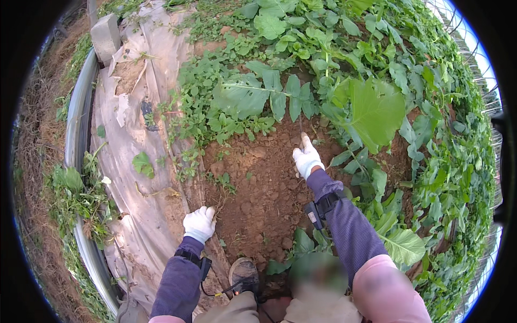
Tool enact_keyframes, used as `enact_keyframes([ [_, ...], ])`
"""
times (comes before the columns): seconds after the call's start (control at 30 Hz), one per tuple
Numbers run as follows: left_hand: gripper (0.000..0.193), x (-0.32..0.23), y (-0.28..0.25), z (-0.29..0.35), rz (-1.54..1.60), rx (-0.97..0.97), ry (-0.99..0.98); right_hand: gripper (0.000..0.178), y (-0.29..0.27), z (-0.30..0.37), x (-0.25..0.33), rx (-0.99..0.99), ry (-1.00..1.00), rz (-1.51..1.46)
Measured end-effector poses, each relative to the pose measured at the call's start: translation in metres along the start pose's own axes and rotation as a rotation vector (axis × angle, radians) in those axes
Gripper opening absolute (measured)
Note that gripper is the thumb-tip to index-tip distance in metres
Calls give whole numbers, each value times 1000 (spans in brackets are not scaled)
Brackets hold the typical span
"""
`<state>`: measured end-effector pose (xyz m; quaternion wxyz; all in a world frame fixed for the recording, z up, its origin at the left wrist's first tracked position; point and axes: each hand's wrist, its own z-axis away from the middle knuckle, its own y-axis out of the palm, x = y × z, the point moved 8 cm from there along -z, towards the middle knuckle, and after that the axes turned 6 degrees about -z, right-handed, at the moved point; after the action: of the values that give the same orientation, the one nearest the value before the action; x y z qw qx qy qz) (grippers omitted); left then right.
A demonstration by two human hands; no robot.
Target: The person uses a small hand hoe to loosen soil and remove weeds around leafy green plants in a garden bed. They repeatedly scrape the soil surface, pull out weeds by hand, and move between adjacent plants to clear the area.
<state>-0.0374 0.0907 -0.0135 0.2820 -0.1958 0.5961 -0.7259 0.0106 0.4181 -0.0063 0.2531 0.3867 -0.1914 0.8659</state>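
My left hand [200, 223], in a white glove, is closed at the edge of the plastic sheet. Thin stems of a small green weed [226, 184] run to its fingertips. Farther forward and to the right, my right hand [308, 158], also gloved, is curled with the index finger pointing ahead. A thin dark strip shows beyond that fingertip; what it belongs to is hidden by the hand. Both hands are low over the bare brown soil [264, 177]. A large lobed leaf [247, 94] hangs just ahead of the right hand.
A pale plastic sheet [156, 199] covers the ground on the left, beside a metal rail [81, 124] and a concrete block [105, 36]. Low weeds [199, 91] border the soil ahead. Dense leafy plants [447, 177] fill the right side. My shoe [244, 273] stands close below.
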Motion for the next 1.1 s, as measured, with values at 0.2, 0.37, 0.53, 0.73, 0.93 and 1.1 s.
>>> enact_keyframes([
  [0.2, 30, 0, 0, -1, -11, 3, -16, 65, -10, 87, -76, 109, 119, 20],
  [0.37, 30, 5, 3, 2, -47, 2, -25, 66, -19, 116, -58, 163, 136, -38],
  [0.53, 32, 3, 0, 2, -14, -19, -11, 63, -4, 23, 1, 69, -10, -112],
  [0.73, 29, -1, 4, -4, -46, -13, -11, 62, -16, -57, 25, -80, 34, -26],
  [0.93, 28, 4, 2, 2, -41, -6, -33, 64, 2, 36, -36, 112, 124, 19],
  [1.1, 29, 1, 1, -6, -19, -31, -18, 65, -27, 117, -58, 165, 55, -60],
])
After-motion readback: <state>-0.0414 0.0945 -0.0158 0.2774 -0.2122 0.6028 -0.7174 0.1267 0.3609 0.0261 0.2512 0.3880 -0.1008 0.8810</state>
